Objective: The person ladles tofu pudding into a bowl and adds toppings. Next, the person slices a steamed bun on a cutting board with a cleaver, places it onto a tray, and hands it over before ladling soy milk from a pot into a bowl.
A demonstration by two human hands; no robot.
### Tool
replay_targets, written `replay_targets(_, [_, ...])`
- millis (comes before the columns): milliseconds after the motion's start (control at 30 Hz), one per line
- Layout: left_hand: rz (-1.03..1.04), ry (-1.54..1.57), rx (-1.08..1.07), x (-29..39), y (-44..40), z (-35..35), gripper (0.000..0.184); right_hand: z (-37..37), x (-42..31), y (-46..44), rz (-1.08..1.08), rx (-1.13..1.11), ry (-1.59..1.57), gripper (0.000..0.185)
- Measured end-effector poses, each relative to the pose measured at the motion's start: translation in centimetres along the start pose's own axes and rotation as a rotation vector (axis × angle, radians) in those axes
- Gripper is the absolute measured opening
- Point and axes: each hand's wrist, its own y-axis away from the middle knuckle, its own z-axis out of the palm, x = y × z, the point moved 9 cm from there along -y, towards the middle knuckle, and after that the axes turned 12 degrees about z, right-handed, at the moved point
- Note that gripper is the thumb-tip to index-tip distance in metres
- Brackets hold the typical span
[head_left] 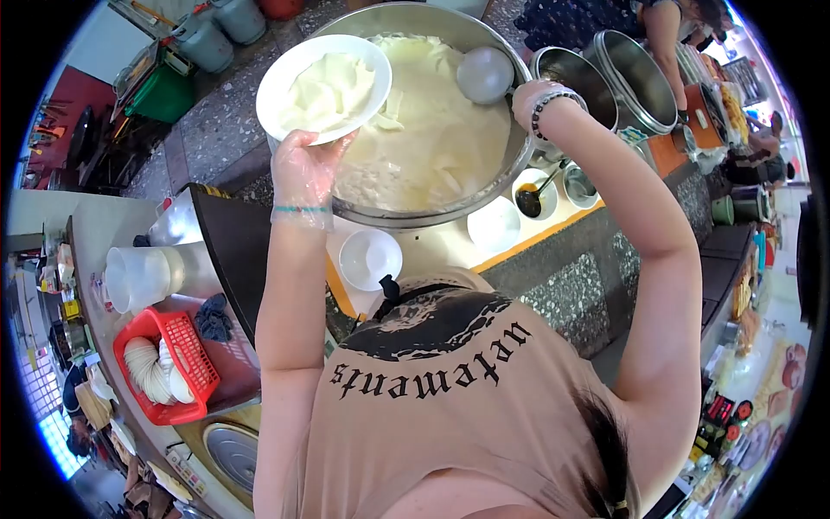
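My left hand point(309, 169), in a clear plastic glove, holds a white bowl point(271, 93) by its near rim; pale, soft curd point(333, 91) lies in it. The bowl is over the left edge of a big metal pot point(406, 219) filled with the same pale curd. At the pot's right rim is my right hand point(543, 102), gloved and with a beaded bracelet at the wrist, its fingers curled round something hidden. Beside it a round, whitish scoop point(485, 75) rests over the curd; how it joins the hand is not clear.
White bowls point(371, 259) point(494, 225) and a bowl of dark sauce with a ladle point(528, 201) stand near the pot. Metal containers point(638, 78) are to the right, close to another person's arm point(664, 52). A red basket point(204, 359) of stacked bowls sits lower left.
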Motion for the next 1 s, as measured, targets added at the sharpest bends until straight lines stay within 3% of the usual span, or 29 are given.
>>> replay_targets(267, [0.004, -0.027, 0.006, 0.7, 0.6, -0.1, 0.070, -0.4, -1.1, 1.4, -0.070, 0.015, 0.057, 0.026])
replay_targets(333, [0.008, -0.023, 0.000, 0.8, 0.7, 0.0, 0.070, -2.3, -2.9, 4.9, -0.217, 0.030, 0.258, 0.023])
replay_targets(433, [-0.002, 0.003, 0.016, 0.7, 0.7, 0.0, 0.070, -3.6, -4.0, 6.0, -0.235, 0.077, 0.199, 0.022])
replay_targets(533, [-0.002, -0.003, -0.014, 0.9, 0.8, 0.1, 0.070, -0.2, -5.9, 4.7, -0.401, 0.067, 0.436, 0.021])
replay_targets(667, [0.006, -0.034, -0.005, 1.2, 1.0, 0.0, 0.070, 1.4, -7.4, 3.3, -0.449, 0.058, 0.407, 0.023])
replay_targets(733, [0.013, -0.048, 0.003, 1.3, 1.1, -0.3, 0.070, 0.2, -8.6, 5.5, -0.556, 0.209, 0.470, 0.028])
replay_targets(1000, [0.014, -0.010, 0.028, 1.6, 1.5, -0.7, 0.069, 1.3, -10.4, 1.6, -0.491, 0.017, 0.023, 0.025])
